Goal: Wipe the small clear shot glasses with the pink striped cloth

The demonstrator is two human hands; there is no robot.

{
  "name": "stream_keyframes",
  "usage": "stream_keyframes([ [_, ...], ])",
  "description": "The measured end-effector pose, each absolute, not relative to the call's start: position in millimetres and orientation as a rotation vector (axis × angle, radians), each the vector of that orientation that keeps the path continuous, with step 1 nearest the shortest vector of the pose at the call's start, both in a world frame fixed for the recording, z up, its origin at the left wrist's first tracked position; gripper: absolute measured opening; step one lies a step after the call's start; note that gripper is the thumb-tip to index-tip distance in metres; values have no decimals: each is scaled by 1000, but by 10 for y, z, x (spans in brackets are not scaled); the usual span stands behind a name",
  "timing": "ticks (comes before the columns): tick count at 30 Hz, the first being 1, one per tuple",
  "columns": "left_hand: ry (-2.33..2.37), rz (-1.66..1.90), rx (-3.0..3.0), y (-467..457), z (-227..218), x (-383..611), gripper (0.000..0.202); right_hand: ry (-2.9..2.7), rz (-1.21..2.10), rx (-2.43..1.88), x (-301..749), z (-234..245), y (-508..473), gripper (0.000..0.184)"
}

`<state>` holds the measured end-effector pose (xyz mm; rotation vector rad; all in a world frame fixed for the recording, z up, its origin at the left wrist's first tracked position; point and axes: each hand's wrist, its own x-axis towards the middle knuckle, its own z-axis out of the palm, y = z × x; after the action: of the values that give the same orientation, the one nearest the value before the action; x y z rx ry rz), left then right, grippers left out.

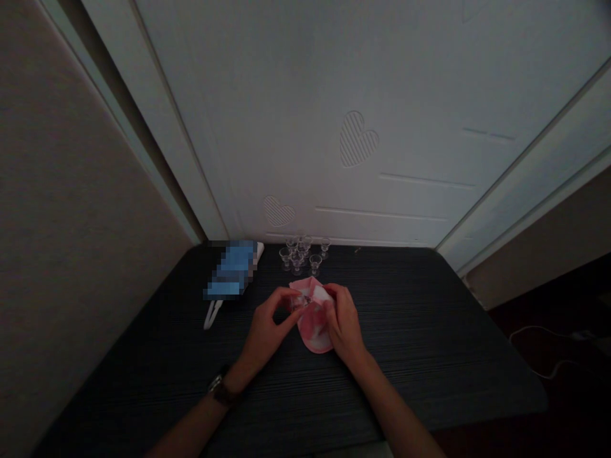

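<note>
My left hand [273, 318] is closed, thumb and fingers pinching a small clear glass [298, 303] by its side. My right hand [344, 321] is closed on a pink and white cloth [316, 327], which hangs below the fingers. A folded part of the cloth touches the glass between the two hands. Just beyond them, several small clear stemmed glasses [296, 259] stand in a cluster on the dark table. One glass [325, 247] sits a little apart at the right of that group.
A phone-like device [233, 270] with a blurred blue screen rests at the left, a white strap [212, 313] beside it. The dark table [420, 331] meets a white panel [296, 114] with heart reliefs at the back. A white cable [548, 372] lies beyond the table's right edge.
</note>
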<state>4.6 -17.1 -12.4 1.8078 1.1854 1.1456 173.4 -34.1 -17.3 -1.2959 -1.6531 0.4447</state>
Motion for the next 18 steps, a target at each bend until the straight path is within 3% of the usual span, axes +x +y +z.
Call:
stream_keyframes([
  [18,1058,1172,1666,-141,-158,25,23,-1682,452,-1199,1754,-140,-357,22],
])
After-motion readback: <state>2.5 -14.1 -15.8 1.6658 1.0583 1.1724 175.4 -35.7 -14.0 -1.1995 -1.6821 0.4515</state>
